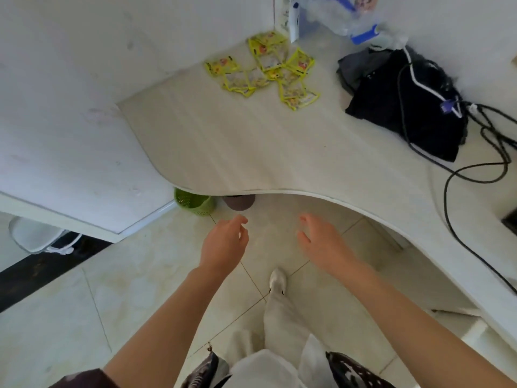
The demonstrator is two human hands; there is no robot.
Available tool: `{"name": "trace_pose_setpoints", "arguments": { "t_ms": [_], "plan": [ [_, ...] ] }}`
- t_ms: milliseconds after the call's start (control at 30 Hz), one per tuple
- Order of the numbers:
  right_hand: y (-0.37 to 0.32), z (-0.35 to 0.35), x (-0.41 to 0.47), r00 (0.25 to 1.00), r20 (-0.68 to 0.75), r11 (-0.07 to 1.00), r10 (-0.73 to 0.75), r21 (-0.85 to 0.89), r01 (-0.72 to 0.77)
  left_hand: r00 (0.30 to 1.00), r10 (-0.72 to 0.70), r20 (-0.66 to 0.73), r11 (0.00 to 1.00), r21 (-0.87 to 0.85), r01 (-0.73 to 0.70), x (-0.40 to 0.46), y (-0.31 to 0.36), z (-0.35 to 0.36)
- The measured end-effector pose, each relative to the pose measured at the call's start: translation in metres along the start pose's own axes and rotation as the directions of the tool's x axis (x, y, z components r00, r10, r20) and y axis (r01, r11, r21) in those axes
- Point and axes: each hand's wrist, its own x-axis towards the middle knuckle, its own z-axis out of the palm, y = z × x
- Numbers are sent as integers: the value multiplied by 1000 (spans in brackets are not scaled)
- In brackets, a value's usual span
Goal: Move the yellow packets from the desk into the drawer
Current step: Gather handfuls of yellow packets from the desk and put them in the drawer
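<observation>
Several yellow packets (265,70) lie scattered at the far corner of the pale curved desk (251,152), close to the white wall. My left hand (225,242) and my right hand (321,242) hover side by side over the tiled floor, just in front of the desk's curved front edge. Both hold nothing, with fingers loosely curled and apart. They are well short of the packets. No drawer can be made out in this view.
A black bag (402,105) with black cables (458,175) lies on the desk's right side. Clear plastic bags (335,15) stand at the back. Under the desk sit a green basket (193,201) and a dark round object (239,202). A white panel (70,135) stands left.
</observation>
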Motion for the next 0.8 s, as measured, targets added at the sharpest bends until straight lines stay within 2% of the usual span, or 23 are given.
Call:
{"name": "trace_pose_setpoints", "arguments": {
  "t_ms": [367, 600, 800],
  "plan": [
    [-41, -72, 152, 989, 32, 988, -146, -39, 147, 996, -49, -71, 999, -13, 48, 151, 9, -45],
    [-55, -102, 236, 991, 34, 990, -128, -55, 130, 996, -63, -58, 998, -4, 63, 241, 3, -65],
    [-63, -120, 304, 999, 6, 998, -53, -41, 53, 1000, -31, 4, 999, 10, 31, 327, -5, -80]
  ]
}}
